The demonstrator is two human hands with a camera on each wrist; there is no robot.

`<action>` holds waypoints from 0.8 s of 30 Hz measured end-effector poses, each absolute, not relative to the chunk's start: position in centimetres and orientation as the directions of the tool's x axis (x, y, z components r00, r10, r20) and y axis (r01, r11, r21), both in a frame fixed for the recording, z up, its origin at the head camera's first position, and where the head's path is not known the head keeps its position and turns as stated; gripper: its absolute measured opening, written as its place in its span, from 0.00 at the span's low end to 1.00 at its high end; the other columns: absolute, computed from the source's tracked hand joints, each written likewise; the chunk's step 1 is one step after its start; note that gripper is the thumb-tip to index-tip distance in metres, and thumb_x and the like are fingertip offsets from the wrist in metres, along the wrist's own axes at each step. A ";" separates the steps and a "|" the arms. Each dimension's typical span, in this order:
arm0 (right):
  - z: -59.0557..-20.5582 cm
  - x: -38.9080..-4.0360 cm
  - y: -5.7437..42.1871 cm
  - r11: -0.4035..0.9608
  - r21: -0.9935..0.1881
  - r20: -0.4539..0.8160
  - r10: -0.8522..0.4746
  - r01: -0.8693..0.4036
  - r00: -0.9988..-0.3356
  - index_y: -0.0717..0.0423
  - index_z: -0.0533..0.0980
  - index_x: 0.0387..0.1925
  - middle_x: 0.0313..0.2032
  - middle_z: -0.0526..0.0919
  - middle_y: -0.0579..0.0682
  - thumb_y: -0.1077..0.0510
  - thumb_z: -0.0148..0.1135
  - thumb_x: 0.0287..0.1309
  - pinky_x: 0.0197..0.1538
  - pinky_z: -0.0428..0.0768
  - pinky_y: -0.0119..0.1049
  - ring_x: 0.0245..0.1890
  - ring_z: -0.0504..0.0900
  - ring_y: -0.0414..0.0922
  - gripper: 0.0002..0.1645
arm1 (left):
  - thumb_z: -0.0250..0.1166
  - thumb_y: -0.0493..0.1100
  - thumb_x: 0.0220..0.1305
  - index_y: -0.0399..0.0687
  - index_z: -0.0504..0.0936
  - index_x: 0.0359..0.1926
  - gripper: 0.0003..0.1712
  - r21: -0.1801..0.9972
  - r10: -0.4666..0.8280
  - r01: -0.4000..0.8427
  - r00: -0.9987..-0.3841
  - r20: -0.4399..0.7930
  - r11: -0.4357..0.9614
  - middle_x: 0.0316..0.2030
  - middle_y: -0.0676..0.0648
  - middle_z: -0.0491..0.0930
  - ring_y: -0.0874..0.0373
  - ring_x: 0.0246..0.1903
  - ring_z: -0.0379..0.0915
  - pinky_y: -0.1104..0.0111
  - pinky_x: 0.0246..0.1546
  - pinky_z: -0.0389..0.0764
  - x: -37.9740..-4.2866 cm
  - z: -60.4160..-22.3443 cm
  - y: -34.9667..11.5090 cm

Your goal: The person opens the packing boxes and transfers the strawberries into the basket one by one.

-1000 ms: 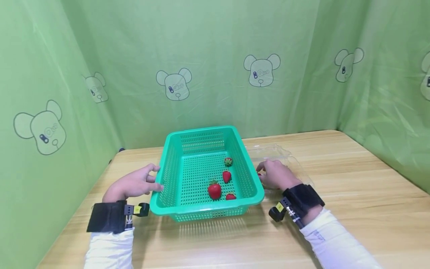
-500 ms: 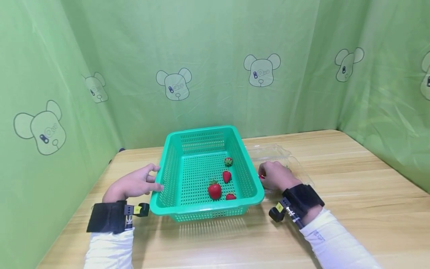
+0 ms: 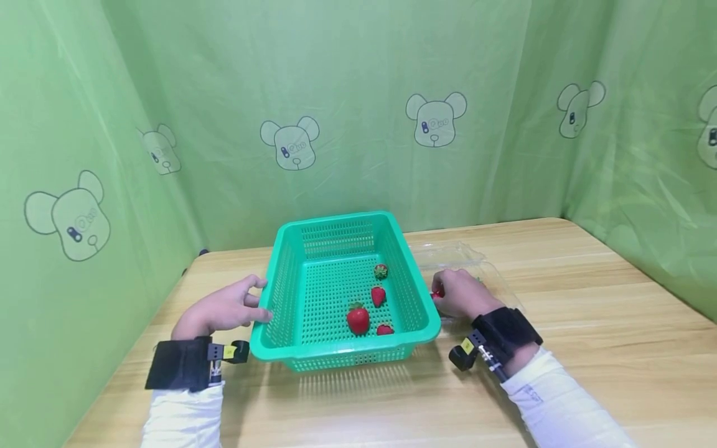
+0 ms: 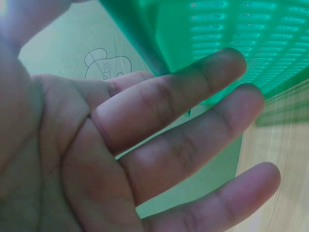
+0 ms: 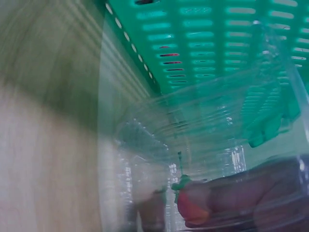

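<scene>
A green plastic basket (image 3: 342, 345) sits mid-table, with several strawberries in it, among them a large one (image 3: 358, 320). At its left rim is my left hand (image 3: 224, 305), thumb over the edge and the other fingers along the outer wall. In the left wrist view those fingers (image 4: 183, 140) lie fairly straight against the slotted side. To the right of the basket, my right hand (image 3: 462, 292) reaches into a clear plastic box (image 3: 498, 280) and pinches a strawberry (image 5: 190, 208) by its fingertips. The hand covers much of the box's inside.
The clear box stands close against the basket's right wall, its transparent lid (image 3: 445, 254) laid back behind. Light wooden table (image 3: 594, 298) extends to the right and front. A green curtain (image 3: 358, 168) with bear-head prints encloses the back and sides.
My right hand's fingertips have closed in on a strawberry, and more red shows between them. The left hand and the basket keep their places.
</scene>
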State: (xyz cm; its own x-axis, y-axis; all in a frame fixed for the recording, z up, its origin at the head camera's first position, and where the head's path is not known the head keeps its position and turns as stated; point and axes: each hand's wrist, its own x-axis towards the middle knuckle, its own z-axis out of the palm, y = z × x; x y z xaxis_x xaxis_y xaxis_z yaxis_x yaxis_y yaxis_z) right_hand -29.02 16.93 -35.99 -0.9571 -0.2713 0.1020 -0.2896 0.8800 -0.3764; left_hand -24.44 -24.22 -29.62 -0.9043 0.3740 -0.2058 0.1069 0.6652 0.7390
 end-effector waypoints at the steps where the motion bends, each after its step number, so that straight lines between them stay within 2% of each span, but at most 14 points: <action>1: -35.9 -29.0 17.0 0.878 -0.380 0.105 -0.273 -0.292 -0.956 0.60 0.77 0.30 0.24 0.79 0.51 0.59 0.67 0.49 0.29 0.77 0.42 0.25 0.75 0.47 0.08 | 0.64 0.39 0.58 0.33 0.53 0.64 0.39 0.739 0.373 0.106 -0.905 -0.206 0.665 0.52 0.30 0.77 0.42 0.47 0.76 0.43 0.52 0.72 -24.4 -29.6 -24.2; 8: -35.3 -28.9 16.9 0.873 -0.393 0.103 -0.270 -0.288 -0.958 0.62 0.78 0.35 0.26 0.80 0.54 0.59 0.66 0.51 0.31 0.79 0.42 0.26 0.77 0.48 0.11 | 0.64 0.39 0.57 0.32 0.54 0.63 0.38 0.734 0.370 0.110 -0.907 -0.202 0.670 0.51 0.31 0.78 0.43 0.47 0.76 0.45 0.51 0.73 -24.3 -29.7 -24.1; 16: -34.6 -28.5 16.8 0.868 -0.422 0.083 -0.250 -0.261 -0.965 0.63 0.77 0.38 0.31 0.82 0.57 0.60 0.64 0.55 0.26 0.78 0.37 0.26 0.77 0.47 0.11 | 0.64 0.37 0.58 0.32 0.53 0.64 0.39 0.737 0.379 0.118 -0.904 -0.198 0.665 0.52 0.30 0.77 0.42 0.49 0.76 0.45 0.52 0.74 -24.4 -29.6 -24.2; 24: -34.1 -28.4 16.7 0.869 -0.411 0.100 -0.256 -0.274 -0.962 0.64 0.77 0.40 0.33 0.83 0.58 0.59 0.65 0.55 0.30 0.80 0.39 0.29 0.79 0.48 0.14 | 0.64 0.37 0.58 0.33 0.54 0.63 0.37 0.744 0.389 0.125 -0.901 -0.192 0.657 0.51 0.31 0.78 0.42 0.49 0.76 0.44 0.52 0.73 -24.4 -29.6 -24.3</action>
State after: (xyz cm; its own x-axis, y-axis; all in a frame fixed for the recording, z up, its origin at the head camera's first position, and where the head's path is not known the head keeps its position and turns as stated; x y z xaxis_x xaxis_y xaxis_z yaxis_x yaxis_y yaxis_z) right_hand -28.41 16.71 -34.08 -0.9615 -0.2558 0.1000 -0.2740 0.8694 -0.4113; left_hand -24.43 -24.26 -29.60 -0.9011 0.3888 -0.1921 0.1247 0.6566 0.7439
